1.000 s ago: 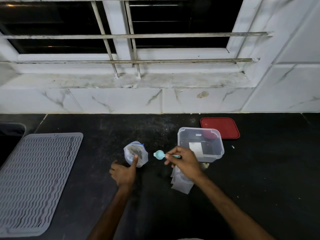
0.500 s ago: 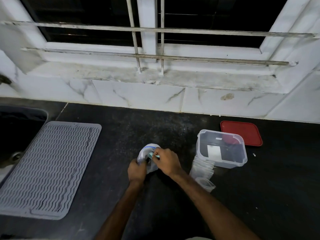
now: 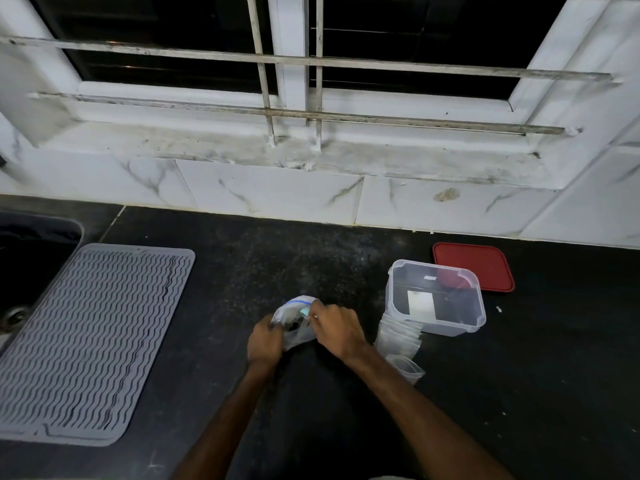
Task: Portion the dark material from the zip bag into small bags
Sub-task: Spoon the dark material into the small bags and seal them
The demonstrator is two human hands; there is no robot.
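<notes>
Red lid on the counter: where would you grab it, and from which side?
Probably by its right edge, coming from the right. The red lid lies flat on the black counter, so only its rim offers a pinch, and the clear tub crowds its near left corner.

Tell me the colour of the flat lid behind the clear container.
The lid is plain red, clearest in the head view.

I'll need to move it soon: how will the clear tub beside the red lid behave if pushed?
The clear tub looks nearly empty, so it is probably light and should slide easily on the smooth black counter. Its walls look rigid, so it should keep its shape. The small bags crowding its near-left corner may shift.
</notes>
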